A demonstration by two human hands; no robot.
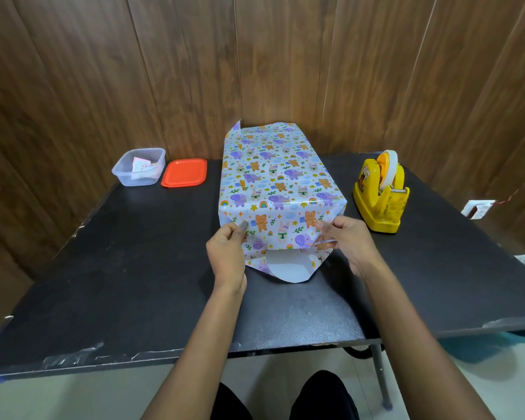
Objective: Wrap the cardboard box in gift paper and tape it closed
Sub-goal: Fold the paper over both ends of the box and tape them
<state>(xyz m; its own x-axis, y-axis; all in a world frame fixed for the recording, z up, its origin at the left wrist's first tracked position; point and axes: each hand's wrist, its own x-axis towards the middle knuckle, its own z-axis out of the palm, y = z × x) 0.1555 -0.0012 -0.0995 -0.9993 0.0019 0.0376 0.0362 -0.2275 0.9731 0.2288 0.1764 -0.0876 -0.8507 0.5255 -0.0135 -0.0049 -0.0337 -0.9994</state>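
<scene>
Two hands at the near end of the box (281, 165), fully covered in glossy white gift paper (282, 228) printed with bears, elephants and rainbows. Stands lengthwise mid-way along the black counter (134, 268), far end toward the wood-panelled wall (285, 56). Left hand (228, 253): grip narrow, thumb and fingers pinching the paper's folded left edge at the near face. Right hand (346, 241): grip narrow likewise, pinching the folded right edge. Between them, lower flap (288, 269) lying flat on the counter, plain white underside up. Yellow plastic tape dispenser (381, 201) with white tape roll just right of the box, apart from it. Clear square plastic tub (138, 168) holding paper scraps at far left, flat orange-red lid (184, 172) just beside it; touching or not, cannot tell.
</scene>
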